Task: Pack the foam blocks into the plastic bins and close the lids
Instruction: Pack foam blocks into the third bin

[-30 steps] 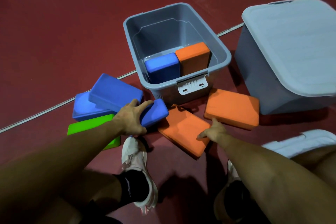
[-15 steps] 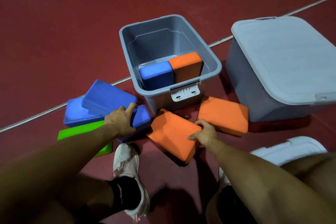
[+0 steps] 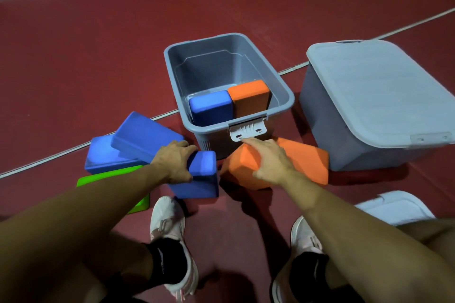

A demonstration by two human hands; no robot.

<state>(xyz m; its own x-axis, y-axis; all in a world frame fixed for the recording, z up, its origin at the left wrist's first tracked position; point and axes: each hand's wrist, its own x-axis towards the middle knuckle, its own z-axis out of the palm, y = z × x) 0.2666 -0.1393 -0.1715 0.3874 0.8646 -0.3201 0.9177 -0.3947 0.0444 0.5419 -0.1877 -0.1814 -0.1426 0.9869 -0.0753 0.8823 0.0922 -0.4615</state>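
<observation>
An open grey bin stands on the red floor with a blue block and an orange block upright inside. My left hand grips a blue foam block, tilted up off the floor. My right hand grips an orange foam block, also lifted at an angle. Behind it lies another orange block. Two more blue blocks are stacked at the left over a green block.
A second grey bin with its lid shut stands at the right. A loose pale lid lies near my right knee. My two white shoes are below the blocks. A white line crosses the floor.
Both hands have closed on their blocks and tipped them up off the floor: the left on the blue one, the right on the orange one. The camera has moved closer.
</observation>
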